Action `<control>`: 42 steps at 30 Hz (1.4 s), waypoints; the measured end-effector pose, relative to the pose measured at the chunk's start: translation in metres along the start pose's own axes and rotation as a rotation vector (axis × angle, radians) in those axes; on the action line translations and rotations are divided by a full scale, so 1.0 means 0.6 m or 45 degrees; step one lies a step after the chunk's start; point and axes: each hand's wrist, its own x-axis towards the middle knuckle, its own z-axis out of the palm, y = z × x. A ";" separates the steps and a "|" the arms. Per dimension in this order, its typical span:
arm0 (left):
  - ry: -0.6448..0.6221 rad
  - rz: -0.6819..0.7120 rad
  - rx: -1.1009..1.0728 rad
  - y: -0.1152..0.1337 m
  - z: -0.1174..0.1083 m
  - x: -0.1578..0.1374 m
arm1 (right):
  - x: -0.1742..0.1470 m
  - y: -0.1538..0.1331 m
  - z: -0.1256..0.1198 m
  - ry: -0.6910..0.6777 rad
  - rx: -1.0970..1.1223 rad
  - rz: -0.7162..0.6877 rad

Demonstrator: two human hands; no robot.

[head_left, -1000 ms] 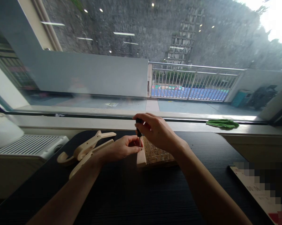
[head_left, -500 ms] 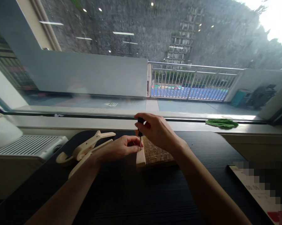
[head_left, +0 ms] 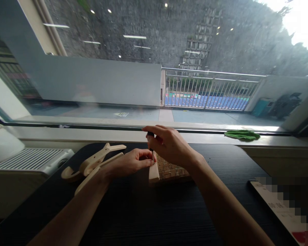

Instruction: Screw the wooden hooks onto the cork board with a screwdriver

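Note:
My right hand [head_left: 168,143] is closed round the black handle of a screwdriver [head_left: 150,138], which stands nearly upright. Its metal shaft points down at a pale wooden strip [head_left: 154,173], with a small dark spot, perhaps a screw head, at the tip. The strip runs along the left side of a brown woven seat or panel [head_left: 172,168] lying on the dark table. From the left, my left hand [head_left: 133,162] curls its thumb and fingers at the strip, close about the screwdriver's tip. The contact of its fingertips is partly hidden.
Several pale curved wooden pieces [head_left: 94,162] lie on the table, left of my left forearm. A tablet-like board [head_left: 274,208] rests at the right edge. On the window sill is a green cloth [head_left: 242,135]; a white heater [head_left: 41,159] stands beyond the table's left edge.
The screwdriver's handle has tilted slightly left, and my right hand's fingers have shifted left and turned around it. My left hand stays in place at the strip.

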 end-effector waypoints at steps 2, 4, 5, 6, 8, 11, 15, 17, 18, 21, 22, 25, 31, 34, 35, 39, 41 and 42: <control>-0.002 -0.001 -0.010 0.001 0.000 -0.001 | -0.001 -0.005 -0.002 -0.043 0.016 0.010; 0.005 -0.005 -0.009 0.001 0.000 -0.001 | -0.001 -0.007 -0.004 -0.060 0.014 0.033; 0.009 -0.008 -0.007 0.001 0.000 -0.001 | -0.002 -0.006 -0.004 -0.058 0.006 0.043; 0.014 -0.010 -0.006 0.001 0.000 -0.001 | -0.002 -0.006 -0.004 -0.052 -0.004 0.048; 0.020 -0.006 -0.014 -0.001 0.001 0.000 | -0.001 -0.004 -0.003 -0.037 -0.022 0.054; 0.023 0.005 -0.030 -0.003 0.002 0.001 | -0.001 -0.003 -0.003 -0.035 -0.033 0.059; -0.003 0.022 -0.033 -0.005 0.002 0.002 | -0.002 0.002 -0.005 -0.032 -0.022 0.065; -0.009 0.048 -0.042 -0.005 0.002 0.002 | -0.002 0.007 -0.007 -0.023 -0.023 0.085; -0.006 0.058 -0.047 -0.005 0.002 0.002 | -0.002 0.009 -0.007 -0.019 -0.028 0.095; -0.006 0.059 -0.051 -0.007 0.002 0.002 | -0.001 0.014 -0.004 0.014 -0.051 0.106; -0.007 0.054 -0.048 -0.008 0.002 0.002 | 0.000 0.014 -0.001 0.031 -0.058 0.106; -0.009 0.041 -0.040 -0.009 0.001 0.001 | 0.001 0.011 0.006 0.079 -0.054 0.100; -0.008 0.039 -0.062 -0.009 0.001 0.000 | -0.001 0.005 0.011 0.076 0.016 0.133; -0.007 0.026 -0.067 -0.010 0.002 0.001 | -0.001 0.007 0.008 0.041 0.021 0.095; -0.005 0.025 -0.065 -0.010 0.003 0.002 | -0.001 0.007 0.006 0.021 0.026 0.084; 0.011 0.042 -0.045 -0.005 0.003 0.001 | -0.002 0.008 -0.003 -0.042 0.041 0.100; 0.015 0.053 -0.041 -0.002 0.004 0.000 | -0.003 0.009 -0.008 -0.044 0.030 0.124; 0.018 0.054 -0.042 0.000 0.004 0.000 | -0.003 0.011 -0.010 -0.036 0.019 0.132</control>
